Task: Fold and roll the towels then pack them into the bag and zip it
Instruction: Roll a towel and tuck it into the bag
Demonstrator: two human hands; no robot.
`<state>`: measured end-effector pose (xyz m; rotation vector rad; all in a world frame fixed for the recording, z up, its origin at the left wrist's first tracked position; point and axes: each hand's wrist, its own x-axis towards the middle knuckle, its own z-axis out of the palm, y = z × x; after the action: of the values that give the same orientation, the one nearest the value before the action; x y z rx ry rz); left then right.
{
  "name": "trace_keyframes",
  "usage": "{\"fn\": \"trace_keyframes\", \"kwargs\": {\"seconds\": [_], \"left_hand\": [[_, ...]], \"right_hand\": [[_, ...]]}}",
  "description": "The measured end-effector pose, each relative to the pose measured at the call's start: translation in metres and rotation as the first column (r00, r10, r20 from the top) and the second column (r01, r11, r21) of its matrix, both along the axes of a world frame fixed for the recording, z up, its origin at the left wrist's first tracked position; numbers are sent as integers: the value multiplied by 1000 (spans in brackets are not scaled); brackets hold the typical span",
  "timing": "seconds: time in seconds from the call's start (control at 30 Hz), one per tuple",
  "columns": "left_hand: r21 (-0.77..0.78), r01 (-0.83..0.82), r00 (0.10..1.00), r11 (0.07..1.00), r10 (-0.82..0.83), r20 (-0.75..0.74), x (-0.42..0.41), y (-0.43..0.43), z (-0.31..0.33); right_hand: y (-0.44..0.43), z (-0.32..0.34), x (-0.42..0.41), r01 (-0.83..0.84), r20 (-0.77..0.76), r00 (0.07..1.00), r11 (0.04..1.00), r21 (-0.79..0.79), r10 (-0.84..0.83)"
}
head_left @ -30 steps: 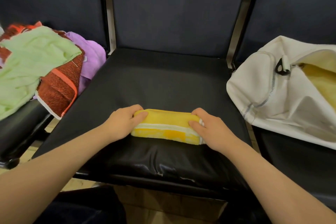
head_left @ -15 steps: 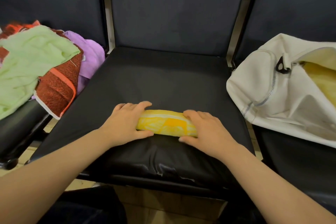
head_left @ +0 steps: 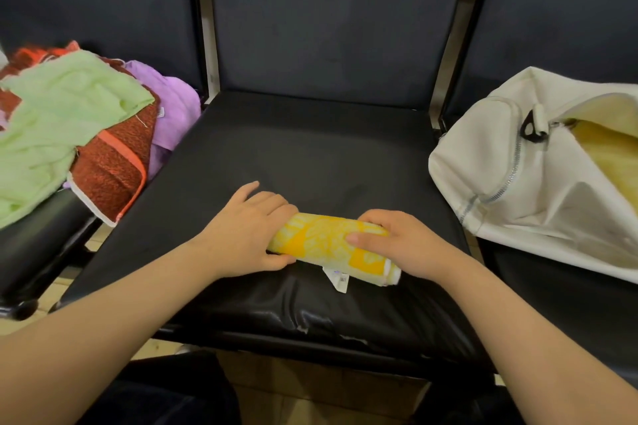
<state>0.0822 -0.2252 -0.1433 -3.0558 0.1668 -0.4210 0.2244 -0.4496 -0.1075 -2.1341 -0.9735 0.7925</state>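
Head view: towel rolled

Item: yellow towel roll (head_left: 328, 241), middle black seat (head_left: 310, 155). Turned over since half a second ago; care tag (head_left: 336, 278) now shows, so rolling looks finished. Grip: left hand (head_left: 248, 235) and right hand (head_left: 397, 241) each curl round an end. Destination: white bag (head_left: 500, 166), unzipped, to the right.

The yellow towel (head_left: 328, 241) is rolled over again into a tighter tube, and its white tag (head_left: 340, 281) is now turned out at the near side. Both ends are now clasped rather than pressed, by the left hand (head_left: 248, 228) and the right hand (head_left: 404, 241).
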Motion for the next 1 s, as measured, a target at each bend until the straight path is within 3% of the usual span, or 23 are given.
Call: {"fn": "trace_keyframes", "kwargs": {"seconds": [0.1, 0.17, 0.23, 0.33, 0.43, 0.47, 0.5, 0.57, 0.67, 0.83, 1.0], "left_hand": [[-238, -6, 994, 971, -21, -109, 0, -2, 6], [-470, -96, 985, 877, 16, -171, -1, -1, 5], [-583, -139, 990, 800, 105, -92, -1, -2, 2], [-546, -147, 926, 825, 308, 217, 5, -12, 2], [-496, -20, 925, 868, 205, 321, 12, -30, 11], [-581, 5, 936, 814, 200, 289, 14, -38, 17], [-715, -18, 940, 699, 256, 226, 14, -46, 25], [-912, -128, 928, 390, 371, 28, 14, -62, 40], [-951, -305, 916, 54, 289, -277, 20, -84, 57], [-911, -289, 873, -294, 309, -376, 31, -100, 56], [-827, -241, 858, -508, 286, -426, 34, -99, 60]], "right_hand": [[-1, 6, 1, -1, -83, 997, 1000, -9, 0], [-2, 11, 2, -11, -180, 984, 1000, -17, 8], [-2, 12, 0, 30, -285, 958, 1000, 5, -28], [3, 9, -8, 165, -410, 904, 983, 79, -119], [12, 5, -19, 312, -501, 844, 936, 162, -194], [14, 4, -22, 349, -522, 828, 917, 192, -206], [15, 4, -24, 379, -540, 815, 899, 219, -212], [16, 3, -29, 423, -575, 788, 871, 248, -219], [16, 1, -38, 441, -610, 770, 847, 298, -186], [14, 5, -40, 383, -668, 742, 855, 349, -60], [7, 11, -39, 308, -754, 657, 904, 295, 22]]}}
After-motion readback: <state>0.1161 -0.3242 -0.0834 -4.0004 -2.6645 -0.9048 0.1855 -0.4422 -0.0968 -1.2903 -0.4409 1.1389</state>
